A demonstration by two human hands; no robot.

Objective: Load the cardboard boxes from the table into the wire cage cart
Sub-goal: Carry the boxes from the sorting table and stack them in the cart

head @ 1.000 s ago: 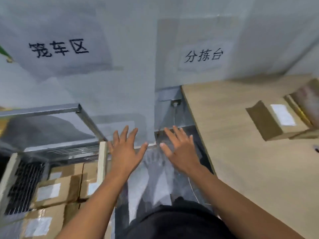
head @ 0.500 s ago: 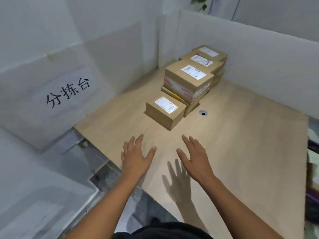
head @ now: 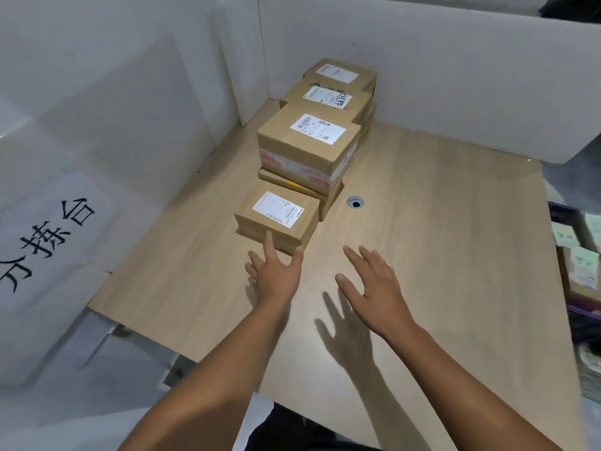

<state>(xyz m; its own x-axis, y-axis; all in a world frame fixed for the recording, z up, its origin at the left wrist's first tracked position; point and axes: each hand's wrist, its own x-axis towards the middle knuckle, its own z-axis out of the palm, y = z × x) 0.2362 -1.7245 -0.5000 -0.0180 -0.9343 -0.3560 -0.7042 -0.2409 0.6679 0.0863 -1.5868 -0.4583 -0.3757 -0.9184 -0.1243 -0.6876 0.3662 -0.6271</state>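
A row of cardboard boxes with white labels runs across the wooden table point(head: 439, 271) toward the far corner. The nearest one is a small box point(head: 279, 216). Behind it a taller box point(head: 309, 148) rests on a flat box, and two more boxes point(head: 328, 96) lie further back. My left hand point(head: 274, 275) is spread flat, its fingertips at the small box's near face. My right hand point(head: 370, 288) hovers open over the table, to the right of that box. Neither hand holds anything. The wire cage cart is out of view.
White partition walls point(head: 422, 60) close off the table at the back and left. A paper sign point(head: 48, 236) hangs on the left wall. A round cable hole point(head: 355, 202) sits right of the boxes. Crates with papers point(head: 579, 262) stand past the table's right edge.
The view swung from the cart on the left to the table. Both empty hands moved forward over the table, and my left hand has reached the small box.
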